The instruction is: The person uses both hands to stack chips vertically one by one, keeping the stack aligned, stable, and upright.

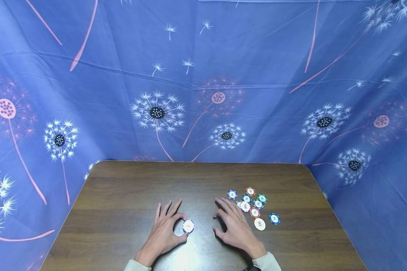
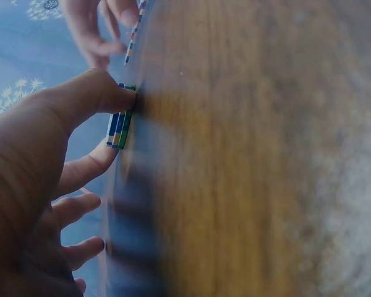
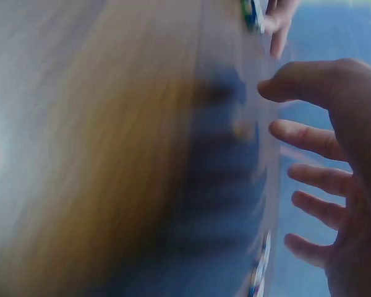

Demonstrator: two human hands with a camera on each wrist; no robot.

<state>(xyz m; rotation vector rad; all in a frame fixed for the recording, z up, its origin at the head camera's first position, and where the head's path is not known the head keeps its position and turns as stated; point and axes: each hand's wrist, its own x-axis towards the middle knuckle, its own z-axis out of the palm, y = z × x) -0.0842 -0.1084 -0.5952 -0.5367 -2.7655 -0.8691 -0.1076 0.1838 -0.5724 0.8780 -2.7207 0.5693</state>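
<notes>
Thumb and forefinger of my left hand (image 1: 163, 232) pinch a short stack of poker chips (image 1: 188, 226) by its edges, close over the table. In the left wrist view the chip stack (image 2: 119, 127) shows blue and green striped edges; the other fingers spread out beyond it. My right hand (image 1: 236, 230) holds nothing, its fingers apart and gently bent, a little right of the stack. Just beyond its fingers lies a loose group of chips, among them a white chip (image 1: 245, 206), a red chip (image 1: 255, 212) and a green chip (image 1: 262, 198).
A pale yellow chip (image 1: 259, 224) and a blue chip (image 1: 274, 218) lie right of my right hand. Another blue chip (image 1: 232, 194) is at the group's left side. The brown wooden table (image 1: 122, 195) ends at a blue dandelion-print curtain (image 1: 196, 124).
</notes>
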